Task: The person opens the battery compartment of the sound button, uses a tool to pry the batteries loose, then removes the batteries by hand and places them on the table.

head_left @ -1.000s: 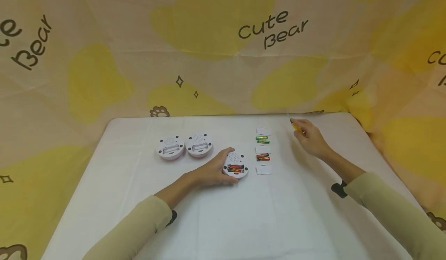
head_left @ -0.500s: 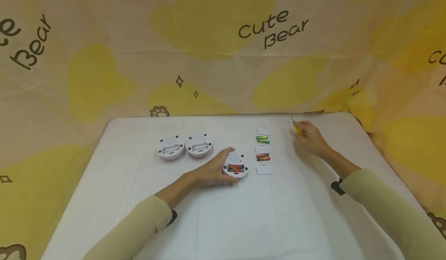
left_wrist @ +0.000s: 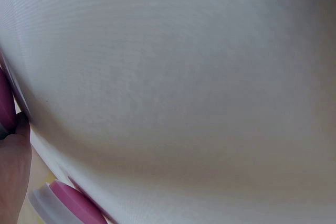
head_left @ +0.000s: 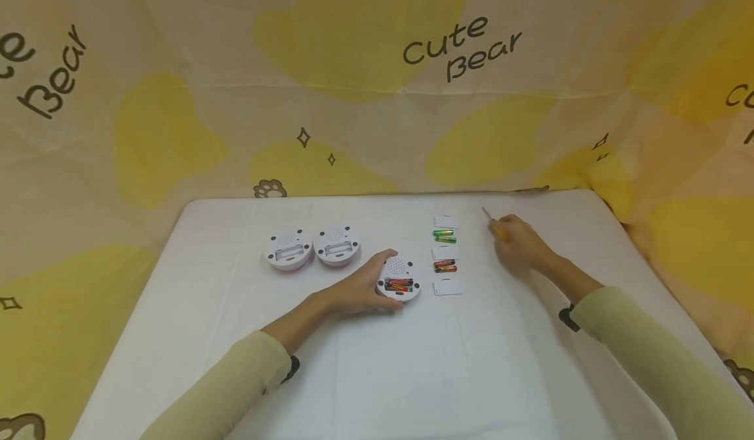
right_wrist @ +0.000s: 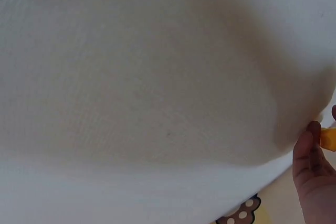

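My left hand grips the left side of a round white device, turned underside up, thumb and fingers spread round its edge. Red batteries lie in that device's uncovered compartment. In the left wrist view its pink body shows at the fingertips. Farther right, my right hand holds a screwdriver by its yellow handle, thin shaft pointing away and to the left. The right wrist view catches the yellow handle between the fingers; the shaft is out of that view.
Two similar white devices stand at the back left with bare battery slots. Between the hands runs a column of white covers, green batteries and red batteries. A patterned cloth hangs behind the white table.
My right hand has come nearer and lower with the screwdriver, its tip dropping from the cloth's edge to over the tabletop. My left hand and the device have stayed put.
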Demonstrator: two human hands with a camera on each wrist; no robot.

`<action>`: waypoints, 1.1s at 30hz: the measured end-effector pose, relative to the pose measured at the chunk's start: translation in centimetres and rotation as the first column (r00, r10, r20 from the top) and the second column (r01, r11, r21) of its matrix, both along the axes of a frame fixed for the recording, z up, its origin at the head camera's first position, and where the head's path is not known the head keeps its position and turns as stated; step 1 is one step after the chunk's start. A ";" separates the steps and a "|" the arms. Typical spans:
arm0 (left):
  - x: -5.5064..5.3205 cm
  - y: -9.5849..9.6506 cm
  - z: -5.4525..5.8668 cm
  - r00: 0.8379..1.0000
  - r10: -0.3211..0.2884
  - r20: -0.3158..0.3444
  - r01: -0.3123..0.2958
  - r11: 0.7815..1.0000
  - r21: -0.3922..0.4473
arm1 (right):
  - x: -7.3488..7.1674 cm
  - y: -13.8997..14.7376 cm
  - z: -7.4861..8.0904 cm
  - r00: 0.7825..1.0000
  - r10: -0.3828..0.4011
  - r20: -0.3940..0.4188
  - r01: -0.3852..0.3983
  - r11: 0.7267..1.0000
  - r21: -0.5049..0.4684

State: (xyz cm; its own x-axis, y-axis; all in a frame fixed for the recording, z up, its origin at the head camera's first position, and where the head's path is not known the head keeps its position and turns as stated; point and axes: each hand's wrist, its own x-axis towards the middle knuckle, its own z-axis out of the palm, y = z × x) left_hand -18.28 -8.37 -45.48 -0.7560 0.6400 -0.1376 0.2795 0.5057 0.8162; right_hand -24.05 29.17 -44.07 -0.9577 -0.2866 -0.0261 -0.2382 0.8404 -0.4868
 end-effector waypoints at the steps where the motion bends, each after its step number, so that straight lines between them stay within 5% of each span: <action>1: 0.0 0.0 0.0 1.000 -0.001 0.000 0.001 1.000 0.000 | 0.0 0.0 -0.1 1.000 0.004 0.002 -0.004 1.000 0.016; 12: -0.1 0.0 0.0 1.000 0.002 -0.001 -0.002 1.000 0.009 | 0.6 -0.4 -0.2 0.997 -0.042 0.063 0.035 0.994 0.108; 19: -0.1 0.0 0.0 1.000 0.000 -0.002 0.000 1.000 0.011 | 1.1 -0.9 0.1 0.995 -0.055 -0.084 0.070 0.980 0.184; 26: -0.1 0.0 -0.1 1.000 0.004 0.009 -0.004 1.000 0.017 | 2.6 -4.2 1.5 0.986 -0.006 -0.168 -0.009 0.996 -0.087; 33: -0.1 0.0 0.0 1.000 0.000 0.020 -0.001 1.000 0.026 | 4.7 -8.7 2.0 0.984 0.131 -0.120 -0.165 0.926 -0.340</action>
